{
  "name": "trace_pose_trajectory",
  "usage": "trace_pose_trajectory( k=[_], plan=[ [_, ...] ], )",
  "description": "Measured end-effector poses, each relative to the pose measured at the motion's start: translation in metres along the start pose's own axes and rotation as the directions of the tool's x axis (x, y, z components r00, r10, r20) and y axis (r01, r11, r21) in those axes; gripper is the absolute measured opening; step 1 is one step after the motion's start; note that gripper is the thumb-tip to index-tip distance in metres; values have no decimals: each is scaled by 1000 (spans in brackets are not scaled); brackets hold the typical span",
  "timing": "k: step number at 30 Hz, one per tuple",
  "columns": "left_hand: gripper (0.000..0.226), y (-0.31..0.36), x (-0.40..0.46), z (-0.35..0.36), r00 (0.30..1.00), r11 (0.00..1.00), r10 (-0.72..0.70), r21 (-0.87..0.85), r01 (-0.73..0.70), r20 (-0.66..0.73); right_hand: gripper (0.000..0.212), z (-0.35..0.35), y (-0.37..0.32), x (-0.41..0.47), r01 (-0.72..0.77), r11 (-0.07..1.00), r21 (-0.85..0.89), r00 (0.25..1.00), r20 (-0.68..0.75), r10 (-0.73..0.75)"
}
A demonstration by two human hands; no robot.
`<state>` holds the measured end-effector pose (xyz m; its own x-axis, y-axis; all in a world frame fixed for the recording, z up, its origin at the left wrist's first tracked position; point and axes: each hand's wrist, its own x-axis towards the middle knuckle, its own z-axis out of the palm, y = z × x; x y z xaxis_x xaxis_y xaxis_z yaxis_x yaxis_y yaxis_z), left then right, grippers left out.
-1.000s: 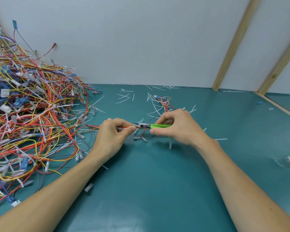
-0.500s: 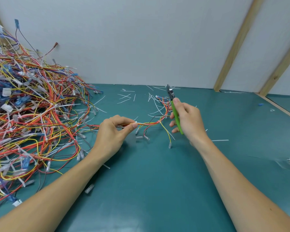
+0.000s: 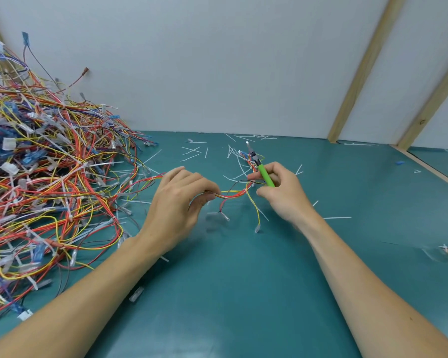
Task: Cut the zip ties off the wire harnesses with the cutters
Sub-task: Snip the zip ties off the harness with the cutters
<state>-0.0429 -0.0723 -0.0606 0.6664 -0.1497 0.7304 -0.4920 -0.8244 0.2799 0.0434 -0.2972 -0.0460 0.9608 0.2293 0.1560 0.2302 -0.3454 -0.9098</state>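
Above the green bench (image 3: 243, 293), the left hand (image 3: 176, 208) pinches a wire harness (image 3: 232, 195) while the right hand (image 3: 282, 192) grips green-handled cutters (image 3: 263, 170) (tip raised away), apparently between cuts; next, find a remaining zip tie.

Teal table (image 3: 243, 293): wire harness pile (image 3: 44, 182) left; white clippings (image 3: 192, 151), probably tie offcuts, scattered.

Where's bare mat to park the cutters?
Bare mat lies between the forearms, and right of the right hand toward the wooden edge strip. Crowded: the wire pile at left and the cut tie scraps behind the hands.
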Motion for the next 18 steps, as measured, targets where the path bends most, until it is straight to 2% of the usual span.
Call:
trace_pose_trajectory(
  k=[2, 4, 7, 10, 13, 18],
  plan=[
    [8, 7, 3, 1, 998, 997, 66, -39, -66, -4, 32, 1, -1, -1, 35, 999, -19, 998, 53, -34],
    [9, 12, 3, 3, 996, 991, 77, -115, -71, 44, 31, 1, -2, -2, 73, 997, -34, 992, 108, -69],
    [12, 10, -1, 4, 969, 988, 57, -154, -20, 239, 25, 2, -2, -4, 99, 995, -31, 980, 177, -92],
    [12, 4, -7, 5, 928, 1000, 1, -21, 7, 372, 21, 8, 0, -5, 95, 989, -110, 982, 172, -75],
    [13, 1, -8, 5, 929, 992, -112, 93, 85, 354, 19, 12, 5, -6, 75, 963, -257, 992, 120, -45],
    [22, -2, -7, 3, 911, 958, -207, 264, 114, 357, 16, 5, 11, -2, 1, 871, -490, 999, 38, 21]
  ],
)
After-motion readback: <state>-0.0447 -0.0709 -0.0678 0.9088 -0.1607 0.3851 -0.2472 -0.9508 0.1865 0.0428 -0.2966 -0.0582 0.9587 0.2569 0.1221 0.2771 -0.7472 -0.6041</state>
